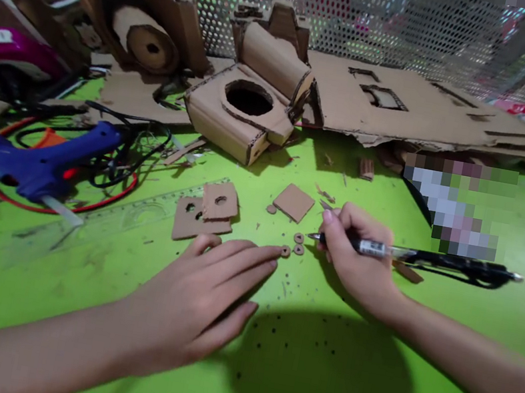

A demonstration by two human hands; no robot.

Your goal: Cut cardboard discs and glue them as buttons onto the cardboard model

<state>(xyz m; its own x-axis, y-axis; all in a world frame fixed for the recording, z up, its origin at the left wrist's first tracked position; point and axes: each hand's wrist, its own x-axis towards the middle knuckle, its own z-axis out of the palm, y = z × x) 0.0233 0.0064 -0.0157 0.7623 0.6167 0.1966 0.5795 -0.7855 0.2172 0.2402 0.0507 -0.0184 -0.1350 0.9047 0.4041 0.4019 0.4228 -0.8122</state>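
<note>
My left hand (215,290) lies low over the green table with its fingers stretched out, a fingertip touching a small cardboard ring (285,252). Two more rings sit just right of it. My right hand (359,251) is closed around a black pen (453,265), whose tip points left toward the rings. Beside its index finger a thin grey point shows; what it belongs to is hidden. Above the rings are a square cardboard piece (294,202) and a small disc (271,209). Left of these, two cardboard pieces with holes (221,201) overlap.
A blue glue gun (40,157) and tangled cables lie at left, by a clear ruler (138,208). Behind stand a cardboard box with a round hole (227,133), a cardboard wheel part (151,48) and a large cut sheet (331,93), before a perforated metal screen (375,20).
</note>
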